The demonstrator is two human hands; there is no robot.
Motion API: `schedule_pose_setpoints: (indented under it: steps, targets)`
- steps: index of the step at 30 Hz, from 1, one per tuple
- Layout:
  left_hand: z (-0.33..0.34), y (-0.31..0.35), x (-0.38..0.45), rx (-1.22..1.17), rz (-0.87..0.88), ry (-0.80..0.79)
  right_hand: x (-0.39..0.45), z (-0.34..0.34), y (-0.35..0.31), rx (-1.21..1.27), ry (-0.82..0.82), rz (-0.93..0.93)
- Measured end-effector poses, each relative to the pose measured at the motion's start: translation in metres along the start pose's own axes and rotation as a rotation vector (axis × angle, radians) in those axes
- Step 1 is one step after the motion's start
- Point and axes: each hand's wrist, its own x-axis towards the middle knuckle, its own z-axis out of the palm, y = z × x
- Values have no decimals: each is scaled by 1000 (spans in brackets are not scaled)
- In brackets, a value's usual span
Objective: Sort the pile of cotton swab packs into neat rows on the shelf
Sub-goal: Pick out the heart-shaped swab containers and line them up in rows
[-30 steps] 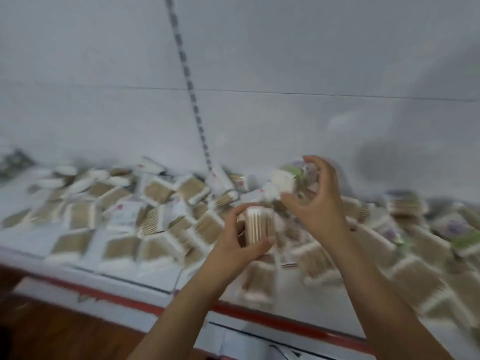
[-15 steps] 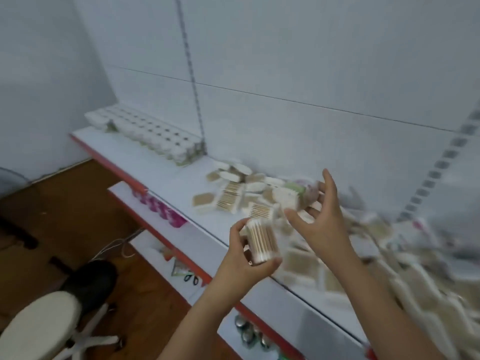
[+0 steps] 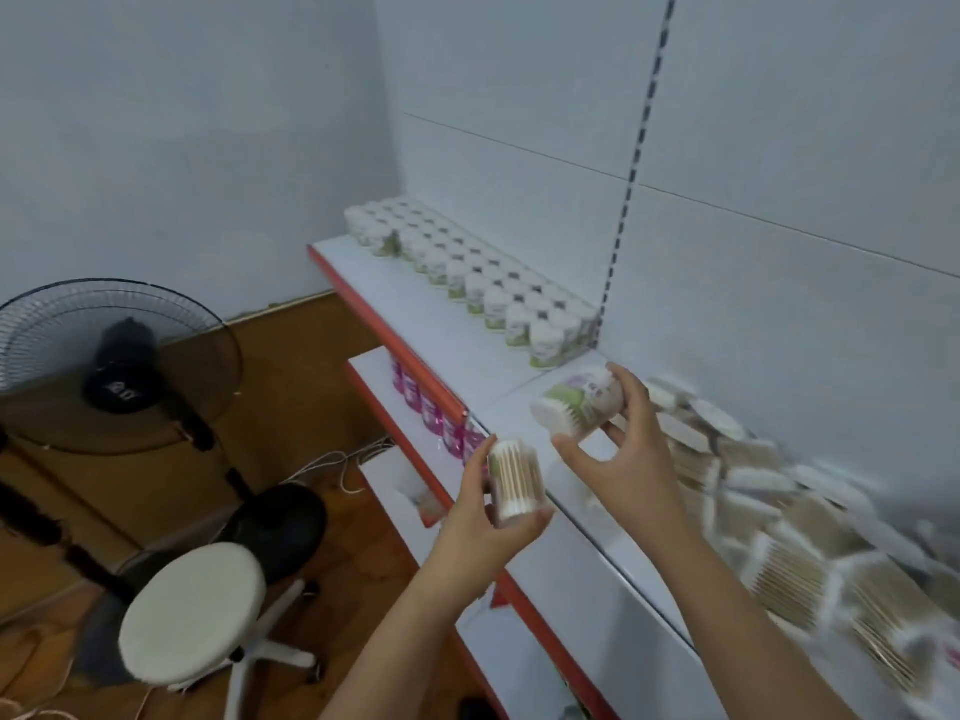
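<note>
A person stocks a shelf (image 3: 457, 350), a cotton swab pack in each of two hands. The left hand (image 3: 485, 532) curls round an upright clear tub (image 3: 514, 480); the right hand (image 3: 631, 459) pinches a labelled tub (image 3: 576, 402) on its side. Both look light, rigid and slick, best gripped round the barrel. Finished rows (image 3: 467, 275) stand at eleven o'clock; the loose pile (image 3: 795, 537) sprawls at three o'clock.

The pile of swab packs (image 3: 810, 537) smears with blur and runs off the right edge — labels unreadable; the fan (image 3: 111, 363) is cut off left.
</note>
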Motion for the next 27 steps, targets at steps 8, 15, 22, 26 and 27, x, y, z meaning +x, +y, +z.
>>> schedule_pose_setpoints:
  steps: [8,15,22,26,27]
  targets:
    - [-98,11,128,89,-29,114,119,103,45,67,-79,12]
    - [-174,7,226,154,-84,270,202,199,70,-24,-168,58]
    - [-248,-3,310,233,-86,337,274,270,98,-222,-226,28]
    - [-296,-6,364,243,-17,279,314,308,110,-314,-263,72]
    - [-307,-4,375,245,-14,263,321,316,110,-333,-278,96]
